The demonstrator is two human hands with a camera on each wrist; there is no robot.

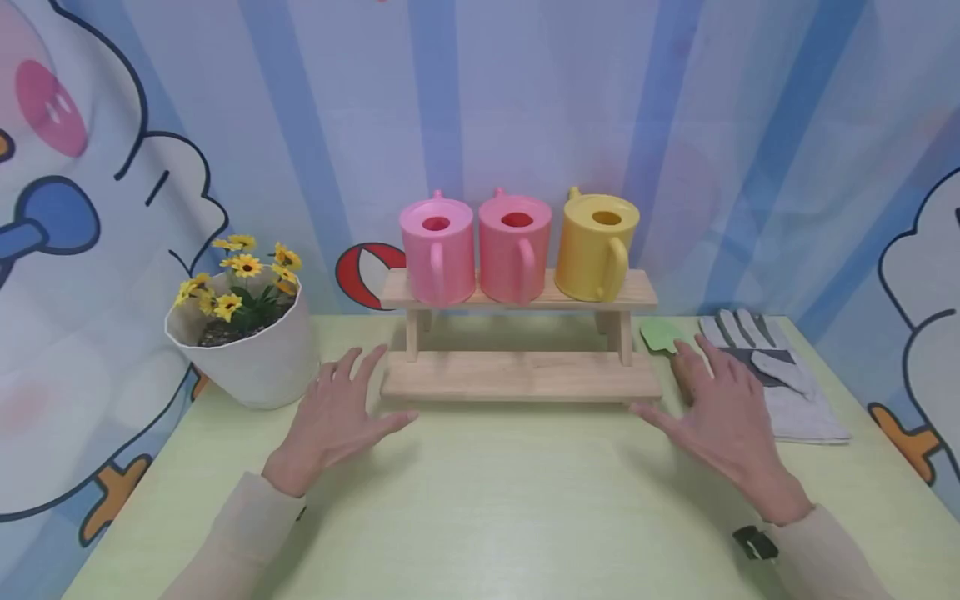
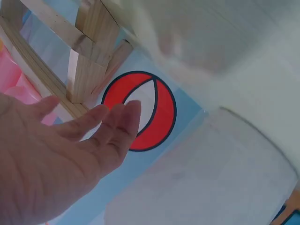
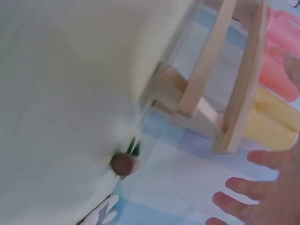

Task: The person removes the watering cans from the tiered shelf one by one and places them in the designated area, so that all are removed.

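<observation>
My left hand (image 1: 330, 421) is held with fingers spread, between the white flowerpot (image 1: 273, 367) and the left end of a two-tier wooden stand (image 1: 517, 375). It holds nothing. On the upper tier stand a light pink watering can (image 1: 440, 267), a darker pink watering can (image 1: 504, 267) and a yellow watering can (image 1: 585, 258), handles facing me. Spread in the same way, my right hand (image 1: 727, 421) is at the stand's right end and grips nothing. It overlaps a small tool with a green blade (image 1: 660, 335) and brown handle (image 3: 123, 164), partly hiding it.
Yellow flowers (image 1: 246, 266) grow from dark soil in the pot. Grey and white gloves (image 1: 806, 408) lie at the table's back right. Behind the pale table (image 1: 517, 500) hangs a blue striped curtain (image 1: 517, 100) with cartoon prints.
</observation>
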